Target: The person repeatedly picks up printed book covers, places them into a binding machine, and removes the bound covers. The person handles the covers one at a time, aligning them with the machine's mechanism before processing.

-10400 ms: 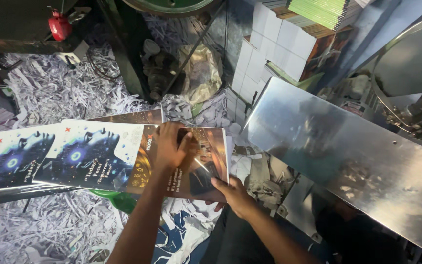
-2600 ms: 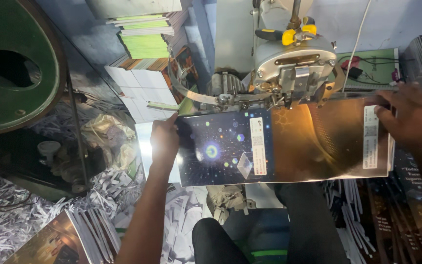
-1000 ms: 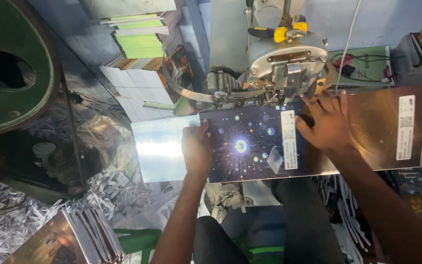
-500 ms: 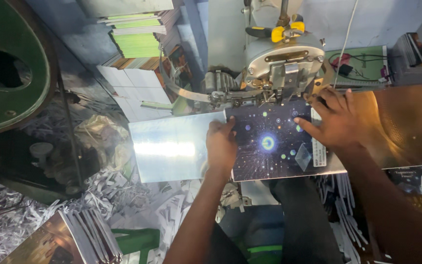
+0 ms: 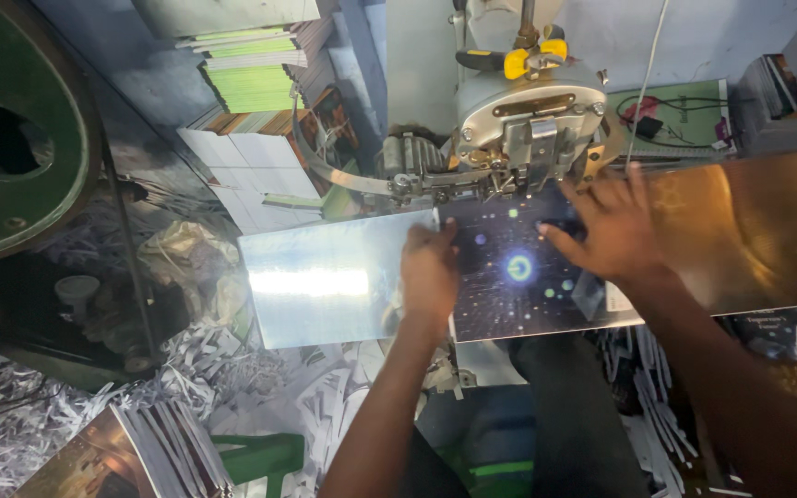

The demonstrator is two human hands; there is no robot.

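A glossy booklet cover (image 5: 518, 277), dark with star dots and a gold right half, lies flat on the shiny metal table (image 5: 325, 281) under a metal stitching machine head (image 5: 528, 124). My left hand (image 5: 428, 272) presses on the cover's left edge. My right hand (image 5: 606, 231) lies flat with fingers spread on the cover's middle, just below the machine head. Neither hand grips anything; both press down on the cover.
Stacks of green, brown and white booklets (image 5: 251, 92) stand at the back left. A large green wheel (image 5: 11, 157) fills the left. Paper trimmings (image 5: 29, 433) cover the floor, and a pile of printed covers (image 5: 140, 456) lies at the bottom left.
The cover has slid to the right under the machine head. Both hands moved right with it; the bare metal table shows more on the left.
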